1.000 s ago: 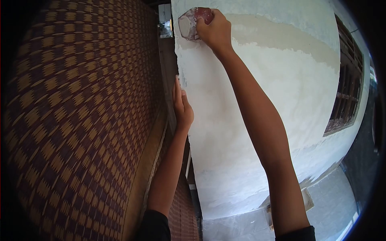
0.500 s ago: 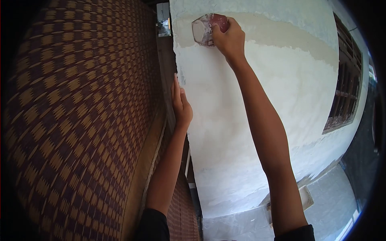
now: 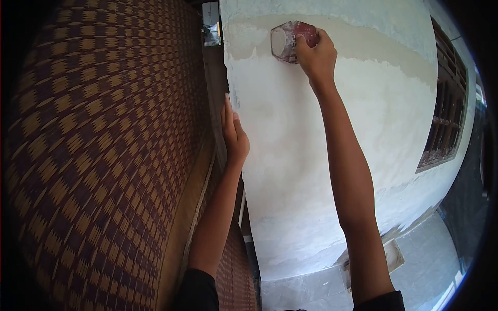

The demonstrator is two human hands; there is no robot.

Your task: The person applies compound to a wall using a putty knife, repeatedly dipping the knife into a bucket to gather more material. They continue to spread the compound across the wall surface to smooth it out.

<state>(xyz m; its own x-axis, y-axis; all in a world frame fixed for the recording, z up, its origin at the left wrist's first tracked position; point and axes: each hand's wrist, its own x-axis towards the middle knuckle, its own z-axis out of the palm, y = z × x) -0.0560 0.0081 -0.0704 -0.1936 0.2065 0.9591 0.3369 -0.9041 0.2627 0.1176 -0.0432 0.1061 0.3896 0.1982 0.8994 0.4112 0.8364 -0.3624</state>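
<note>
My right hand (image 3: 318, 56) is closed around a dark red, many-sided piece (image 3: 293, 42) smeared with white, with a pale rounded patch on its left part. Its exact kind I cannot tell. It lies against the upper part of the white wall (image 3: 295, 155), over a beige-grey band (image 3: 358, 42) of different coating. Lower on the left, my left hand (image 3: 236, 136) rests along the wall's rough vertical edge, fingers stretched out and holding nothing.
A woven brown and tan mat wall (image 3: 104, 145) rises close on the left, with a narrow gap beside the white wall. At right is a window with dark bars (image 3: 445, 109). Below, a shallow box-like tray (image 3: 394, 255) sits on the grey tiled floor (image 3: 430, 259).
My right hand has moved to the right and slightly down across the wall with the dark red piece. My left hand has stayed at the wall's edge.
</note>
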